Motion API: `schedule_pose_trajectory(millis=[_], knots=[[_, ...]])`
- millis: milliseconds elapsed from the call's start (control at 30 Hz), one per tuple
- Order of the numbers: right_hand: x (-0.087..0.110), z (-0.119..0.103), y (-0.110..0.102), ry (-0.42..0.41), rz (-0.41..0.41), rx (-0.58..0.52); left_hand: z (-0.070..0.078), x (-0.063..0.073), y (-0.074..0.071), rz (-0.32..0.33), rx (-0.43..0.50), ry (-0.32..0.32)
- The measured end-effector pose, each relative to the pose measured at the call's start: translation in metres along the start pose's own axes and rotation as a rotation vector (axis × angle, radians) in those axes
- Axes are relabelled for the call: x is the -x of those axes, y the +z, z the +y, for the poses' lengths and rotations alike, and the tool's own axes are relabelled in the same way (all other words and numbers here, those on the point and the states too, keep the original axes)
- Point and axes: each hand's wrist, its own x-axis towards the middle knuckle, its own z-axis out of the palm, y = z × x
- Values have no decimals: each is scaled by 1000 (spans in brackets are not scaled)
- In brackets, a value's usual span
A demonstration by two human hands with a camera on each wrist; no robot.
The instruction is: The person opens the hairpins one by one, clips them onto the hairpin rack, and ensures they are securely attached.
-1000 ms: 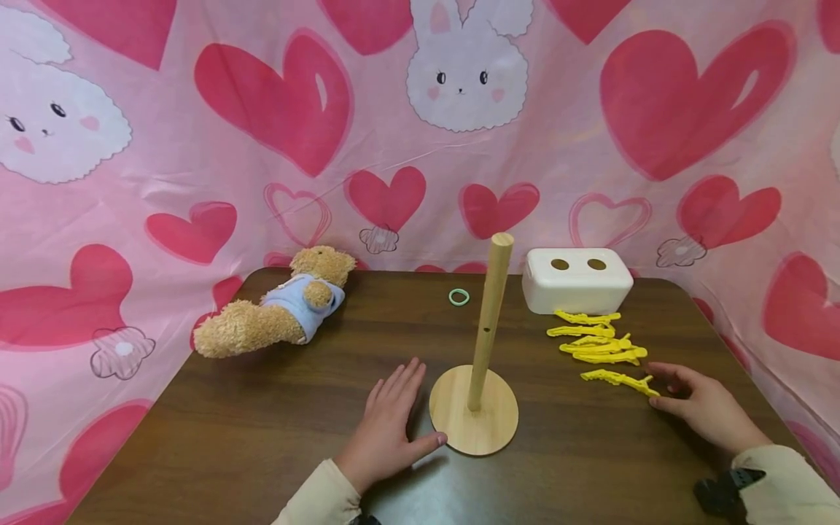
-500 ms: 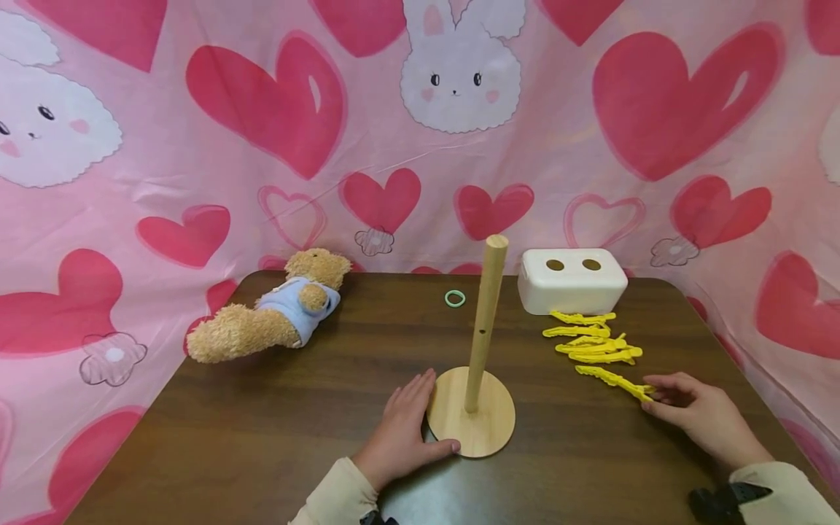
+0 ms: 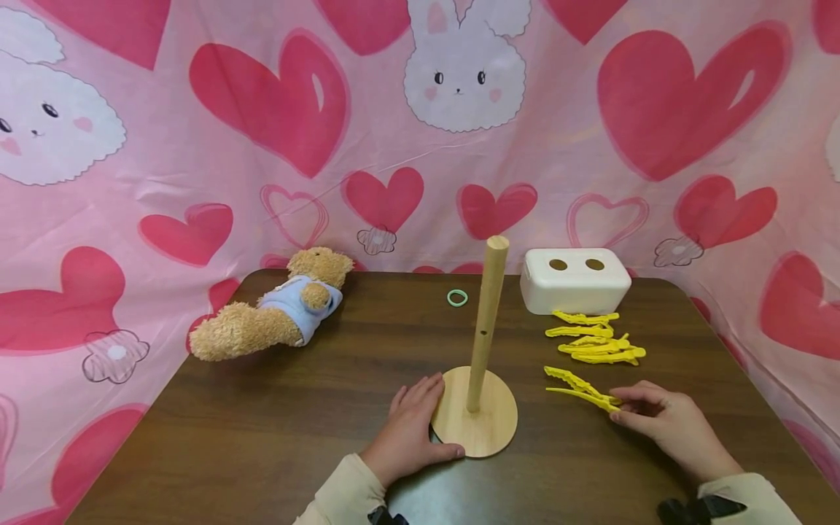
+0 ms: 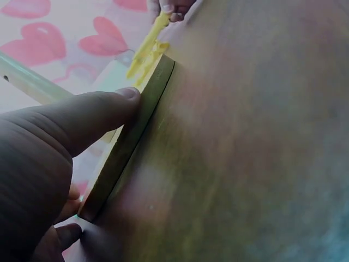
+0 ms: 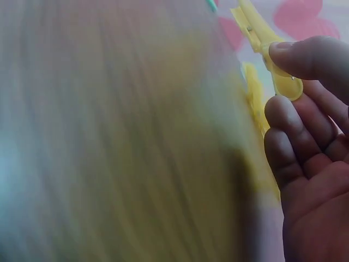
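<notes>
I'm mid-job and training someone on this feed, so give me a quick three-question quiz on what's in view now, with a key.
1. Which hand pinches a long yellow plastic clip?
2. True or false: the thumb of the left hand touches the edge of the round pale wooden base.
3. Where does the small mint-green ring lie?
A) Around the upright wooden post
B) On the dark brown wood-grain table
C) On top of the white box with two round holes

Key:
1. The right hand
2. True
3. B
</notes>
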Motion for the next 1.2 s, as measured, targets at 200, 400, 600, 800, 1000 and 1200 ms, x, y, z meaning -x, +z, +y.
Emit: schedule_pose_trajectory(millis=[200,400,600,800,1000,1200], knots=[[-1,-13,15,-12,-47,-69,1,0,-1,-11,-4,-7],[-1,-23,29,-12,-95,-129,0,0,0,-14,-4,-10],[-2,-33,43,-43,-126,-169,-1,-1,0,-13,-3,-11],[-6,-41,54,-51,-154,-184,-1,0,-1,-21,-4,-15],[-9,-49,62,-88,-173,-202,1,0,-3,-29,12,-19],[-11,-56,68,-98,-202,-214,1,0,-3,-37,11,-24]])
